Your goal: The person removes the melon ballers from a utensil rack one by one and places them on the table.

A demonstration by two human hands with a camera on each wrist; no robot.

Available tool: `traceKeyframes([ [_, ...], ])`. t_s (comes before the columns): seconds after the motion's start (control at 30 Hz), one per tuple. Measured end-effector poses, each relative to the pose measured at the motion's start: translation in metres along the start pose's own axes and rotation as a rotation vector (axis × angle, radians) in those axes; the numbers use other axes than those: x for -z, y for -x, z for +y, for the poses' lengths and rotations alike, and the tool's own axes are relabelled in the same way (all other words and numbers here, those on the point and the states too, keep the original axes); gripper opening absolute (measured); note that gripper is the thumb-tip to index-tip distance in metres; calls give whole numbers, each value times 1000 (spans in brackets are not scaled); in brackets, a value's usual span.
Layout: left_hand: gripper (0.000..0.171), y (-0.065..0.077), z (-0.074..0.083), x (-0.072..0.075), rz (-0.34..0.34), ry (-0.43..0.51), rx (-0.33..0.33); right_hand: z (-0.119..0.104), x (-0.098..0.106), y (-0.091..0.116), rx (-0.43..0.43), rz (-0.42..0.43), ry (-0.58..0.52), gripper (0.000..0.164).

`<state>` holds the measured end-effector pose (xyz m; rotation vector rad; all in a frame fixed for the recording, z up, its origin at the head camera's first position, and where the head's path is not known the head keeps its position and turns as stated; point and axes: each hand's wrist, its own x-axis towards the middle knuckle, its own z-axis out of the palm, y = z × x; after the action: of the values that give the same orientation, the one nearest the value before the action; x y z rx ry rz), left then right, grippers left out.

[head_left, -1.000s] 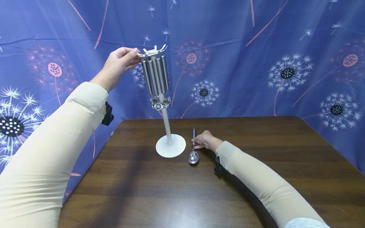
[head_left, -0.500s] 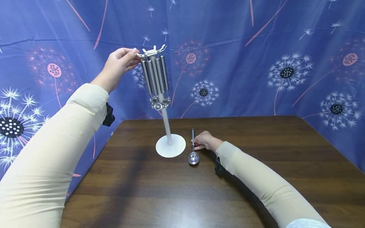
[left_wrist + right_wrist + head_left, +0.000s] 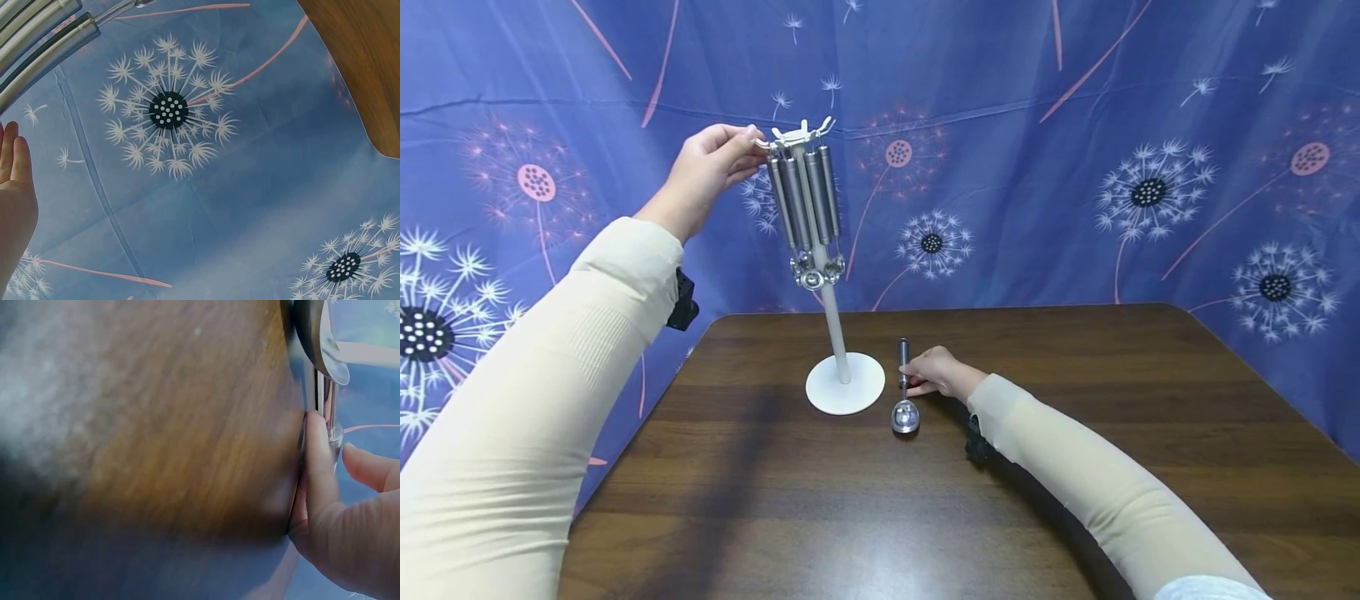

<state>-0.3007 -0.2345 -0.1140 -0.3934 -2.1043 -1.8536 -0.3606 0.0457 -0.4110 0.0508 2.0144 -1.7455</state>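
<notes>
A white stand (image 3: pixel 833 325) with a round base and upturned hooks stands on the table. Several steel utensils (image 3: pixel 805 200) with thick handles and small round heads hang from it. My left hand (image 3: pixel 715 162) pinches one of the hooks at the stand's top left; the left wrist view catches only part of this hand (image 3: pixel 15 194) below the steel handles (image 3: pixel 47 59). To the right of the base lies a metal ice cream scoop (image 3: pixel 905 417), its bowl toward me. My right hand (image 3: pixel 940 372) grips its handle between thumb and fingers, low against the tabletop.
The brown wooden table (image 3: pixel 820 517) has rounded back corners. Behind it hangs a blue cloth (image 3: pixel 1037 192) printed with dandelions. A black wrist camera (image 3: pixel 683 300) sits on the left cuff and another camera (image 3: pixel 976 440) on the right.
The head view has shifted slightly, and the scoop's bowl looks a little turned. Both hands keep their holds and the stand stays in place.
</notes>
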Motion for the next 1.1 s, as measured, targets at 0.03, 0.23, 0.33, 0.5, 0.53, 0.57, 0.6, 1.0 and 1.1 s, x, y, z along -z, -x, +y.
traceKeyframes([
  [0.03,20,0,0,0,-1,-2,1,0,0,1,-1,-5,3,28],
  [0.23,19,0,1,0,0,-35,5,-3,5,5,6,-31,44,28],
  [0.33,23,-1,0,0,-1,-66,-1,-6,8,8,-4,-26,45,25],
  [0.5,27,-1,-1,0,-3,-104,-14,-13,12,10,-17,-25,30,25],
  [0.53,27,-1,-1,0,-2,-104,-16,-15,13,10,-14,-32,28,28],
  [0.57,27,0,-1,1,-1,-108,-18,-17,14,11,-12,-38,26,32],
  [0.6,27,0,-1,1,-1,-107,-19,-20,14,11,-9,-46,22,35],
  [1.0,21,1,0,0,-3,-68,-18,-55,16,19,60,-137,-60,52],
  [1.1,28,1,-1,-2,-3,-48,-17,-66,15,23,72,-132,-55,50],
])
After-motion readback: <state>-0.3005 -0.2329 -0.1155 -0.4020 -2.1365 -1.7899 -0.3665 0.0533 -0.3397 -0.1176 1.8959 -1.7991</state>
